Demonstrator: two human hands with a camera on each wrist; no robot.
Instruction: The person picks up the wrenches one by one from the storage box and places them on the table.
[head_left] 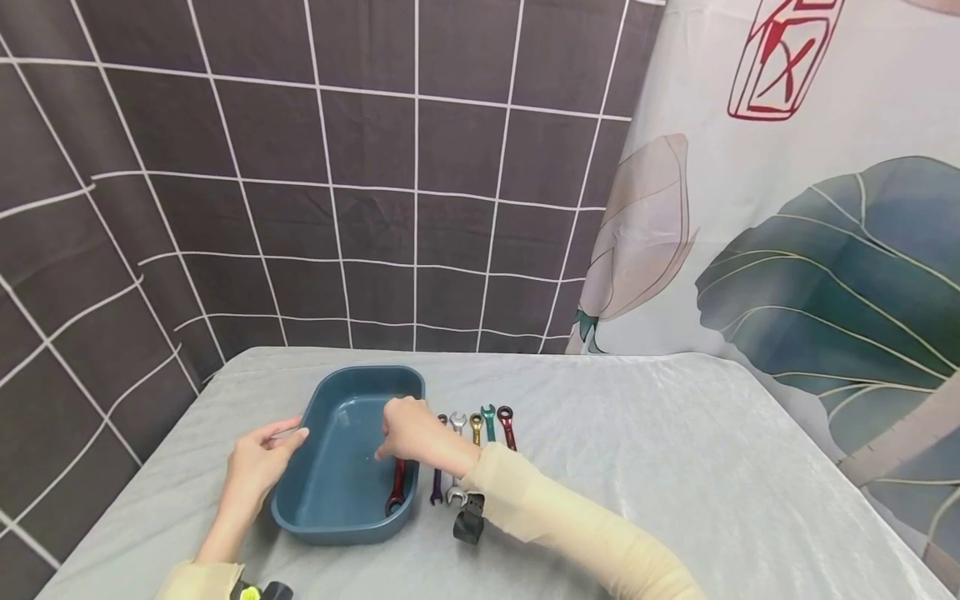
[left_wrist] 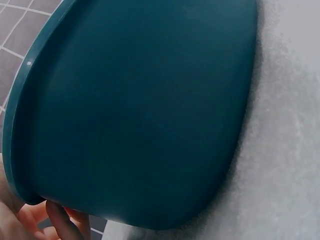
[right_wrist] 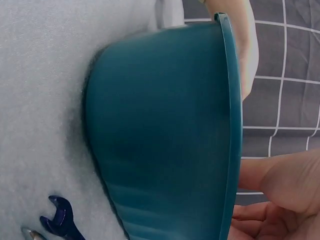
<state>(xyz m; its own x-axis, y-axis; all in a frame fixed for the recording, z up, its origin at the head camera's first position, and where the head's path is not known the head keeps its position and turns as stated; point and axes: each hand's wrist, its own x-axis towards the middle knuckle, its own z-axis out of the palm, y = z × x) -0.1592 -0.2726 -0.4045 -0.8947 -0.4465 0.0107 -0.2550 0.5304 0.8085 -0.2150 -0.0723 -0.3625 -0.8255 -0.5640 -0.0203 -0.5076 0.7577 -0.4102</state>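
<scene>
A blue plastic tub (head_left: 337, 467) stands on the cloth-covered table. My left hand (head_left: 258, 458) is at its left side, thumb over the rim and fingers outside; its fingers (left_wrist: 62, 220) curl beneath the rim in the left wrist view. My right hand (head_left: 412, 429) hangs over the tub's right side. Beneath it a red wrench (head_left: 397, 487) lies in the tub along the right wall, its upper end hidden behind the hand. From the right wrist, the thumb (right_wrist: 257, 172) and curled fingers show beyond the rim; whether they hold the wrench is hidden.
Right of the tub several wrenches lie side by side, among them a purple wrench (head_left: 437, 487), a silver wrench (head_left: 456, 496), a gold wrench (head_left: 476, 425), a green wrench (head_left: 489, 421) and another red wrench (head_left: 507, 425). My right forearm covers parts of them. A dark tiled-pattern curtain (head_left: 360, 225) hangs behind.
</scene>
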